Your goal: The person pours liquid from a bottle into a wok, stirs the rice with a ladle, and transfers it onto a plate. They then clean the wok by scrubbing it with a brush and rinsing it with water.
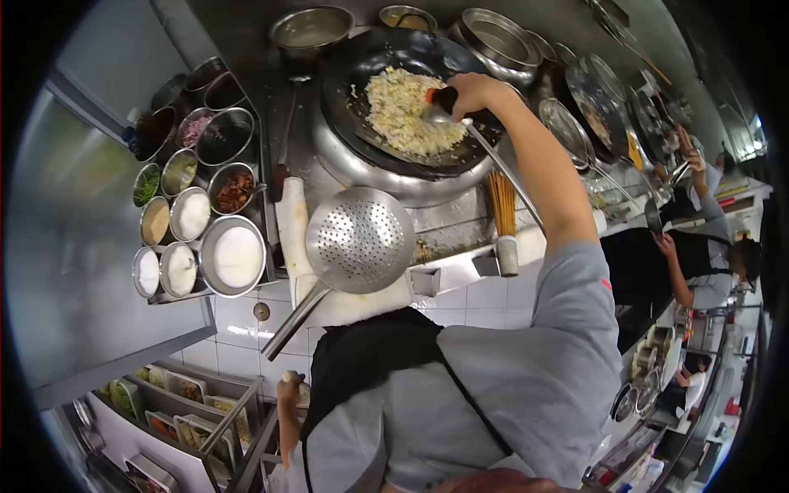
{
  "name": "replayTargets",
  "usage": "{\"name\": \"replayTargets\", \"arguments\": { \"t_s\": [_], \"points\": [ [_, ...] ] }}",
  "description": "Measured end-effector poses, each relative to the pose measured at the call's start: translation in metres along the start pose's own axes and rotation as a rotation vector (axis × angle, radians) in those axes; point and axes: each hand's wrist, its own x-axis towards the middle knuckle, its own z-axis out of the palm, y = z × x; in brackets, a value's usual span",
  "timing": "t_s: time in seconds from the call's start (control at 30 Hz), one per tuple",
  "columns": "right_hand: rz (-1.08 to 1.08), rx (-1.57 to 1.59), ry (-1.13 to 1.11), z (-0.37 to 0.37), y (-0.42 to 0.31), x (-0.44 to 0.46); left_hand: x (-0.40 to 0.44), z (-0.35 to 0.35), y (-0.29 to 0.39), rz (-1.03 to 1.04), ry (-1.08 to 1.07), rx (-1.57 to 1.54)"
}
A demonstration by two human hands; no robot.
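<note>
1. One wide black wok (349, 62) stands on the stove; loose white-and-yellow fried rice (403, 111) fills its middle.
2. The right hand (478, 93), above the wok's right side, is clamped on one dark bottle-like object with an orange-red end (445, 99).
3. One long-handled metal ladle (497, 158) leans across the wok's near-right rim, under the forearm.
4. The left hand (288, 388) hangs low beside the body near something pale; I cannot tell its grip.
5. One round perforated steel strainer (362, 238) sits between body and wok, on whitish folded cloth (362, 306).
6. One bamboo brush (503, 209) lies by the stove's near edge.
7. Three steel pots of white contents (234, 253) line the rack's near edge.
</note>
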Motion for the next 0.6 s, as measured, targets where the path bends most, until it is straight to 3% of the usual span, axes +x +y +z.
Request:
{"name": "replayTargets", "arguments": {
  "t_s": [0.03, 0.1, 0.17, 0.27, 0.33, 0.5, 0.53, 0.6],
  "points": [
    [-0.114, 0.096, -0.082, -0.007, -0.017, -0.038, 0.005, -0.01, 0.023, -0.136, -0.02, 0.072],
    [-0.04, 0.061, -0.181, -0.002, -0.017, -0.06, 0.02, -0.018, 0.029, -0.001, -0.087, 0.098],
    [0.124, -0.179, -0.236, 0.019, 0.014, -0.051, 0.028, -0.027, 0.035, 0.016, -0.069, 0.03],
    [0.347, -0.338, 0.02, 0.029, 0.052, -0.078, 0.035, -0.04, 0.058, -0.074, -0.041, -0.069],
    [0.402, -0.197, 0.13, 0.034, 0.07, -0.089, 0.022, -0.053, 0.095, -0.215, -0.017, -0.104],
    [0.438, 0.443, 0.655, 0.04, 0.053, -0.093, 0.017, -0.053, 0.077, -0.273, 0.006, -0.144],
    [0.361, 0.703, 0.677, 0.033, 0.028, -0.1, 0.016, -0.051, 0.065, -0.3, 0.018, -0.18],
    [0.065, 0.844, 0.762, 0.022, -0.018, -0.092, 0.021, -0.044, 0.041, -0.25, 0.006, -0.205]
  ]
}}
